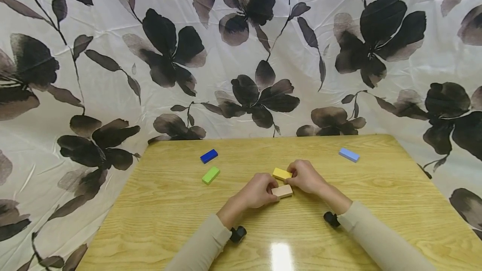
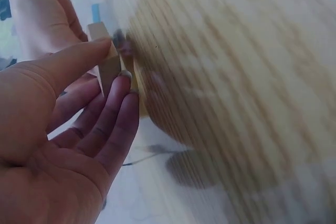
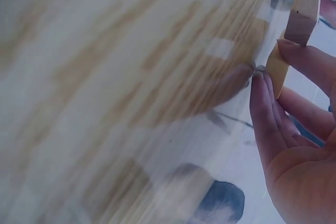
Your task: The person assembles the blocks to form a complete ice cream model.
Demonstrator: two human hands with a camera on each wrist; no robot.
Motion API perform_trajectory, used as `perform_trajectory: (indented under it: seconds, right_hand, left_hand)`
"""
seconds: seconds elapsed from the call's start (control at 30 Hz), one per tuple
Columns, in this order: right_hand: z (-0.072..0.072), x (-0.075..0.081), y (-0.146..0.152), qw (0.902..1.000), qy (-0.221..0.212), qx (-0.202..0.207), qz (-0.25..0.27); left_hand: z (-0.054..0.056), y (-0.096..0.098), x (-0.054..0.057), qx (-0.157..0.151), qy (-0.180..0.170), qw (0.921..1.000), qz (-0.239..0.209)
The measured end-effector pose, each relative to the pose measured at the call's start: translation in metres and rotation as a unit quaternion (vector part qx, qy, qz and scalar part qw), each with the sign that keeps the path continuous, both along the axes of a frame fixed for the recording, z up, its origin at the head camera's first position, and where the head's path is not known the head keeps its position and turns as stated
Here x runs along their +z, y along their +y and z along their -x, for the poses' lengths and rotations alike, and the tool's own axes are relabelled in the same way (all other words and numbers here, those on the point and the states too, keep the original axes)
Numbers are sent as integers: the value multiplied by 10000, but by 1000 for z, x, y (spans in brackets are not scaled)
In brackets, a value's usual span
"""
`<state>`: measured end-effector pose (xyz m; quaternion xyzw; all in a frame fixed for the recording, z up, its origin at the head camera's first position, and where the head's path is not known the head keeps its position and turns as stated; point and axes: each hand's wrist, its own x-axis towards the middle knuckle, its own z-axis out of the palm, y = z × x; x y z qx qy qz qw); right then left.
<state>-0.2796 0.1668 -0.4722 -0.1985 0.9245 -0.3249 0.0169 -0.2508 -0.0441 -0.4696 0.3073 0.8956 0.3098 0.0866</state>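
Note:
My left hand (image 1: 257, 191) pinches a plain wooden block (image 1: 283, 191) by its left end, near the middle of the table. Just behind that block is a yellow block (image 1: 280, 174), whose right end my right hand (image 1: 306, 177) holds between thumb and fingers. In the left wrist view, the thumb lies on one side of the wooden block (image 2: 108, 69) and fingertips on the other. The right wrist view shows the yellow block (image 3: 276, 71) between thumb and fingers, with the wooden block (image 3: 304, 11) close by its thumb.
A dark blue block (image 1: 208, 156) and a lime green block (image 1: 211, 175) lie on the table's left side. Toward the back right lies a light blue block (image 1: 349, 154). Floral cloth (image 1: 226, 62) hangs behind the wooden table (image 1: 158, 221) and along its sides.

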Motion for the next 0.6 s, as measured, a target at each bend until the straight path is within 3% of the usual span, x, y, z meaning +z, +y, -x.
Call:
perform_trajectory:
  seconds: [0.6]
  right_hand:
    - [0,1,1,9996,111,168,-198]
  left_hand:
    - [-4,6,-3,220,57,9996,192]
